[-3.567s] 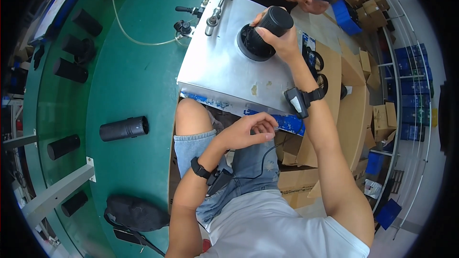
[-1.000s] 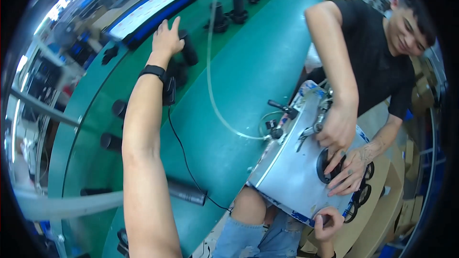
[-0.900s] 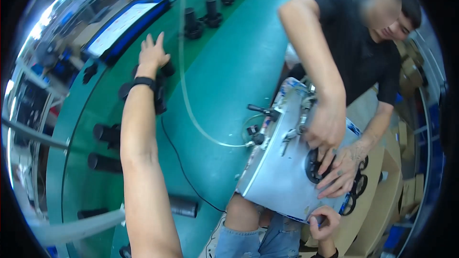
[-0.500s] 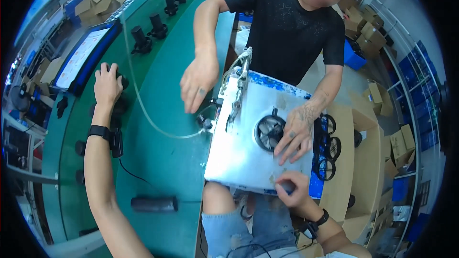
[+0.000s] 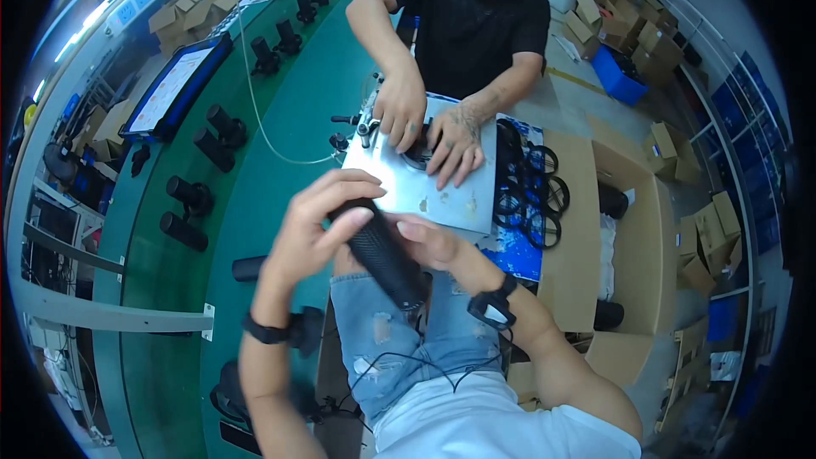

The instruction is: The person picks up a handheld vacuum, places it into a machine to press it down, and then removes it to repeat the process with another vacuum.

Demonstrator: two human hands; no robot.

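A black cylinder with a textured side [image 5: 387,259] is held at a slant above my lap. My left hand [image 5: 319,225] wraps round its upper part, with the thumb across it. Against the other side of the cylinder is my right hand [image 5: 429,242], fingers curled and partly hidden behind it. Just beyond my hands lies a metal plate [image 5: 459,204], where the co-worker's two hands [image 5: 455,140] press on a dark round part [image 5: 418,153], mostly covered by them. A clamp-like metal fixture [image 5: 367,123] stands at the plate's left edge.
Along the green bench [image 5: 280,149] stand several black cylinders on bases [image 5: 225,126], near a blue-framed screen [image 5: 174,89]. Another black cylinder [image 5: 246,269] lies left of my hands. Black rings [image 5: 544,191] are piled right of the plate, beside an open carton [image 5: 650,242].
My left hand has come from the far left bench to above my lap, bringing a black cylinder. My right hand has moved to meet it. The co-worker's hand has moved onto the plate.
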